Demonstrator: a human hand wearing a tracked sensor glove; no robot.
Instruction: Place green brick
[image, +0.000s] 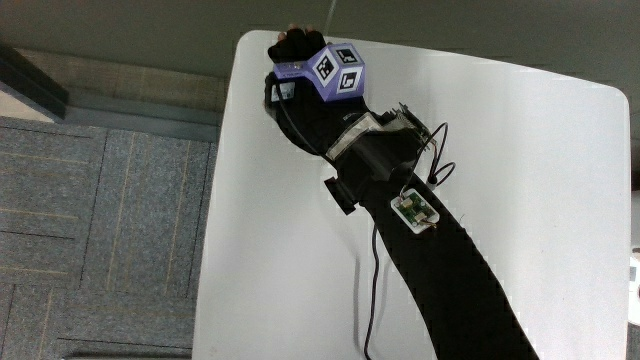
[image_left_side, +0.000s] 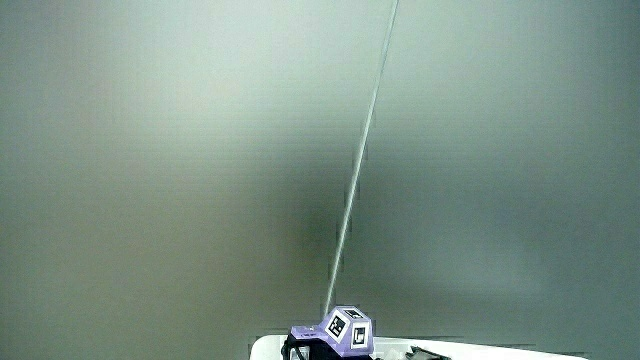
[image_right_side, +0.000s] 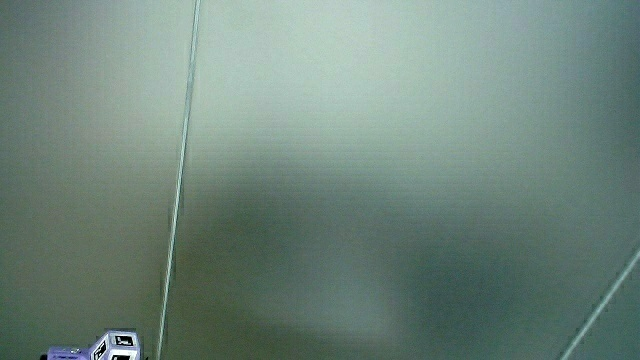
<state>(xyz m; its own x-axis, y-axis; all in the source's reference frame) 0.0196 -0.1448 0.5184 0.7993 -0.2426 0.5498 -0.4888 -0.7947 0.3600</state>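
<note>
Gloved in black, the hand (image: 300, 75) reaches to a rounded corner of the white counter (image: 520, 180), its forearm (image: 440, 270) stretched across the smooth, glossy top. Whether it holds anything cannot be told; the green brick shows in no view. A purple cube (image: 335, 70) with black-and-white patterned faces sits on its back, and a small green circuit board (image: 416, 211) with a thin black cable (image: 372, 290) rides the sleeve. Grey carpet tiles (image: 100, 220) lie beside the counter. Both side views show mostly a pale wall, with the cube (image_left_side: 347, 331) at the counter's edge.
</note>
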